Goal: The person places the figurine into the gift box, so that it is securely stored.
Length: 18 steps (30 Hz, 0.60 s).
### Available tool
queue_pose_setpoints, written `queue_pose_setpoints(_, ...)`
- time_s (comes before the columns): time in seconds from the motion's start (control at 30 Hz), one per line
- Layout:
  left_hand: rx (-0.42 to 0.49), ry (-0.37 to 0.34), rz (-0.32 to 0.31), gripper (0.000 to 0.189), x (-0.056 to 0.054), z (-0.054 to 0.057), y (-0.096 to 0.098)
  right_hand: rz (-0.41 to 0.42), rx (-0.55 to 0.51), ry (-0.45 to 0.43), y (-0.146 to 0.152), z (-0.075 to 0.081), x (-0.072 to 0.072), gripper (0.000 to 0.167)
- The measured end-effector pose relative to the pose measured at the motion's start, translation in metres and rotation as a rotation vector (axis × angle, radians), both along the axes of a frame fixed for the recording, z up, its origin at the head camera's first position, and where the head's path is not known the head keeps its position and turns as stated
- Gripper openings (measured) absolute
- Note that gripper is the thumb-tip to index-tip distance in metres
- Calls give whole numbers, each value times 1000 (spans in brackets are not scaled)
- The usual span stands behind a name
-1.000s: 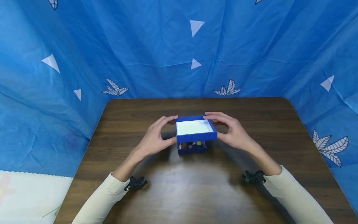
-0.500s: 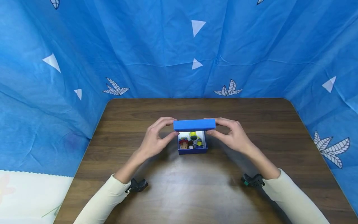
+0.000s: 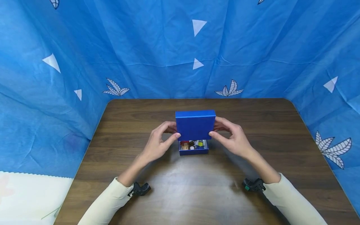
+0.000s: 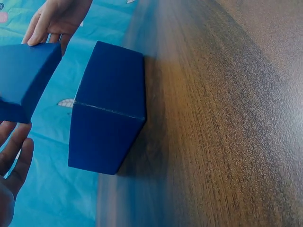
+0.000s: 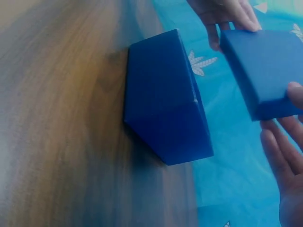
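A blue box lid (image 3: 195, 127) is held tilted up above the blue box (image 3: 194, 152), its plain outer face toward the head camera. My left hand (image 3: 158, 141) grips the lid's left edge, thumb on its near face. On the opposite edge, my right hand (image 3: 234, 139) pinches it in the same way. Inside the box, small toy figures show below the lid: a yellow and blue one (image 3: 200, 143), a brown-topped one (image 3: 192, 145) and a red and tan one (image 3: 184, 145). The lid hides the box's back part. Both wrist views show the lid (image 4: 26, 78) apart from the box (image 5: 163, 94).
The box stands on a dark wood table (image 3: 185, 193) with rounded far corners. Behind and beside the table hangs a blue cloth (image 3: 157, 47) with white triangles and leaf prints. White cloth (image 3: 31, 197) shows at the lower left. Each wrist wears a black device (image 3: 140, 189).
The lid has turned over: its white inside faced the head camera, then its blue side showed, and now its blue outer face does. Both hands kept hold of it.
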<state>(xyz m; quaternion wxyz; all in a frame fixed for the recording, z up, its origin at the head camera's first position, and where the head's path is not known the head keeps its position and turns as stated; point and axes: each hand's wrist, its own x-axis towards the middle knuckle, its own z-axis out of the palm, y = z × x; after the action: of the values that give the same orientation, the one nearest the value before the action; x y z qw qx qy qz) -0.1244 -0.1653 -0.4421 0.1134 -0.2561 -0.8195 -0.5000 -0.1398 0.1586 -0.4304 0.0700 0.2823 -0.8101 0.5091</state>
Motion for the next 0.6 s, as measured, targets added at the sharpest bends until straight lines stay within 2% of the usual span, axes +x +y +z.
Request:
queue_pose_setpoints(0.17,35,-29,-4,40,0,-1,1,-3,-49,3,-1,-4,0,77)
queue_pose_setpoints(0.3,52,-34,0,59,1,-2,0,2,-82,3,-3,-7,0,86)
queue_pose_setpoints(0.47,73,-20,-23,80,1,-2,0,-8,-80,-12,-4,-9,1,88)
queue_pose_setpoints(0.6,75,-8,-29,82,1,-2,1,-25,-90,1,-6,-9,2,85)
